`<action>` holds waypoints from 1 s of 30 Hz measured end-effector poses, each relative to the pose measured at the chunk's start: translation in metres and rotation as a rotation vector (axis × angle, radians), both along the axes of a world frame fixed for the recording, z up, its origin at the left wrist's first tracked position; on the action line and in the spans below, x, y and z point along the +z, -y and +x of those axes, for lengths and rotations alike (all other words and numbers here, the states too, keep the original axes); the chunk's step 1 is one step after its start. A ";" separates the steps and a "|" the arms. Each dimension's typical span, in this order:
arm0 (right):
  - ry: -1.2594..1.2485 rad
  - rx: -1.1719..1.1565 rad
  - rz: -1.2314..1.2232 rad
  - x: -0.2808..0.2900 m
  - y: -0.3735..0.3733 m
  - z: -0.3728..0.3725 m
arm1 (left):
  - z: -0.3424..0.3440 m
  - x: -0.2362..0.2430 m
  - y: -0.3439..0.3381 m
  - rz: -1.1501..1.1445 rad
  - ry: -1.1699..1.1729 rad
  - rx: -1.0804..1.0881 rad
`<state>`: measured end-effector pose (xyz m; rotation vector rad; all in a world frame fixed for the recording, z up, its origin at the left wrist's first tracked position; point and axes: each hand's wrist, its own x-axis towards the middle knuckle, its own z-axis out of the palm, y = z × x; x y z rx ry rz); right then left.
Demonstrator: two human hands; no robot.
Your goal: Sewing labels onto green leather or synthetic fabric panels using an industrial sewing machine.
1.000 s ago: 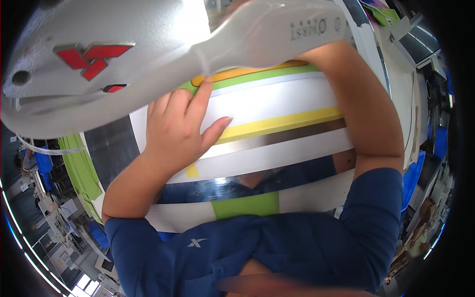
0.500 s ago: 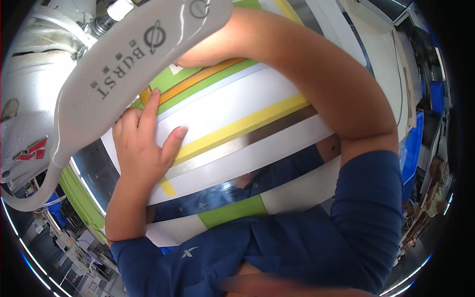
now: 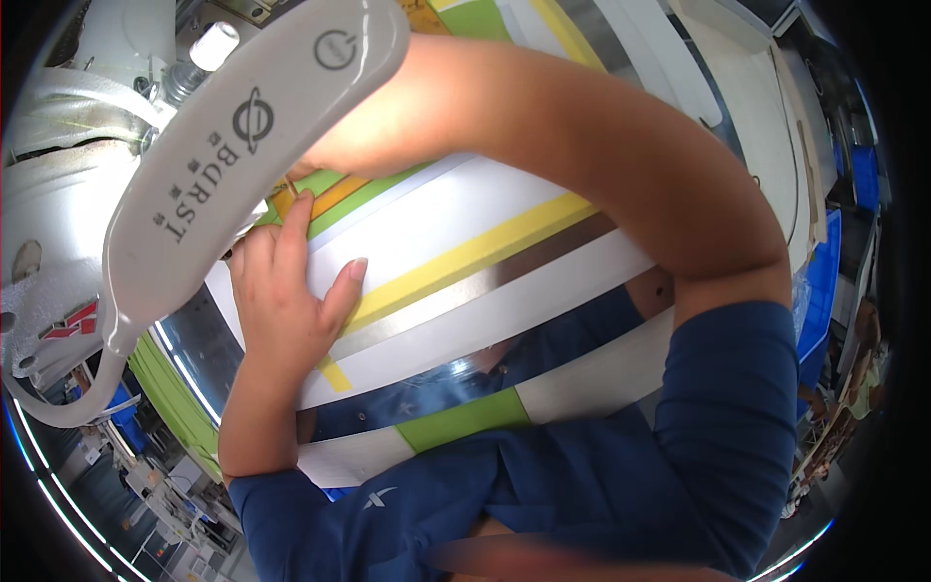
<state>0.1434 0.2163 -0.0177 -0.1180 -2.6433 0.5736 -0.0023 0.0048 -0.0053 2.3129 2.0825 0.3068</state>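
Shiny table (image 3: 208, 354) is carrying white fabric (image 3: 465, 228) with yellow and green stripes beside a sewing machine (image 3: 58, 242). Left hand (image 3: 286, 291) is pressing flat, fingers spread, on the fabric; right hand is reaching behind the lamp (image 3: 242, 145), its grip hidden. Fabric looks light, limp; best pinned near the edge.

Sewing machine arm (image 3: 242, 145): smooth, glossy grey-white plastic. Striped fabric (image 3: 465, 242): matt woven cloth in white, yellow and green. Tabletop (image 3: 208, 354): polished, mirror-like metal. Sleeves (image 3: 718, 417): matt blue cloth.
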 end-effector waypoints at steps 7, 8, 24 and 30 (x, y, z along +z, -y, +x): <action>-0.192 -0.049 0.338 -0.013 -0.005 -0.005 | 0.002 0.000 0.000 -0.008 -0.005 -0.002; -0.055 -0.097 0.326 -0.011 -0.006 -0.007 | 0.003 0.001 -0.001 -0.010 0.013 -0.005; 0.089 -0.068 0.147 -0.007 -0.020 -0.003 | 0.003 -0.001 0.000 -0.057 0.063 -0.001; 0.103 -0.064 0.188 -0.004 -0.020 -0.004 | 0.004 0.002 -0.001 -0.072 -0.008 0.009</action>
